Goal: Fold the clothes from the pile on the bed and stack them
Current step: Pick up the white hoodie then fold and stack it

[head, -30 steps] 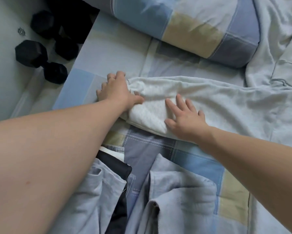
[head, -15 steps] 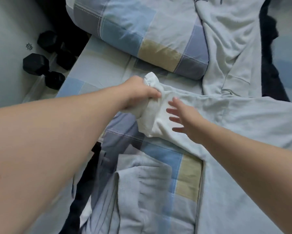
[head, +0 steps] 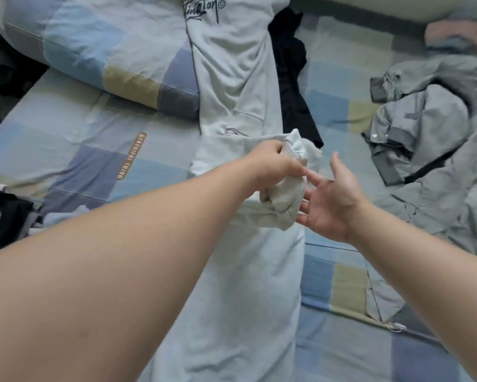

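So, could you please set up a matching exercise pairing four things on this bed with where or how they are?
1. left hand
2. right hand
3. pillow
4. grey clothes

A. heaped at far right
B. gripping the white cuff
C. open, beside the cuff
D. top left, checked cover

Pairs: 1-B, 2-C, 3-D, 4-A

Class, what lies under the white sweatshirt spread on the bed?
Under the white sweatshirt: the patchwork bedsheet, part of the pillow, and a black garment at its edge. Anything else beneath is covered.
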### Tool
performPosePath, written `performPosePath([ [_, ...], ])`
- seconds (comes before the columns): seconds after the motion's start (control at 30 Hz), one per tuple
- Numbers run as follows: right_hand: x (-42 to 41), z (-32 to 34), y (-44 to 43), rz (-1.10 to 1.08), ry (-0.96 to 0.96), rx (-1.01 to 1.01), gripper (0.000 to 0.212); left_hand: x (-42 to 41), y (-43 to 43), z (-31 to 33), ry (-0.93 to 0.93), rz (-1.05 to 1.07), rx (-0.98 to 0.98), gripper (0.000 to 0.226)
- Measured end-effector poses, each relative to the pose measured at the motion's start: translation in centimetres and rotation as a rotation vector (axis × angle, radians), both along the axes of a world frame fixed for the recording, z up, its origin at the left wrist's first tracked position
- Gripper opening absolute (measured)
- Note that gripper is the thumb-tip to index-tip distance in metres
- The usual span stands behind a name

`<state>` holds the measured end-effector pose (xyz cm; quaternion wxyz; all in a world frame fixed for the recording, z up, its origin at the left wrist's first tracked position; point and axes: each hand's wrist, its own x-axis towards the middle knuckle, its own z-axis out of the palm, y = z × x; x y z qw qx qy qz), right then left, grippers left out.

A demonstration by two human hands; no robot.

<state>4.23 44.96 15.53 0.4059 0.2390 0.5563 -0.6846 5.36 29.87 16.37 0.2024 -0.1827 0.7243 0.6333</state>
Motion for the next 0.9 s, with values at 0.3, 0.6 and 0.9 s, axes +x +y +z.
performPosePath([
  [0.3, -0.4, -1.5, 10.4, -0.084, 0.05, 0.094, 0.076, -0.8, 11.8, -2.1, -0.036, 0.014, 0.02, 0.03],
  [0.6, 0.0, -6.3, 4.1, 0.305, 0.435, 0.487, 0.045, 0.0, -0.6, -7.5, -0.088, 0.015, -0.588, 0.055],
  [0.9, -2.3, -17.5, -1.8, 0.951, 0.949, 1.133, 0.071, 0.5, -4.0, -18.2, 0.125, -0.404, -0.981, 0.061],
])
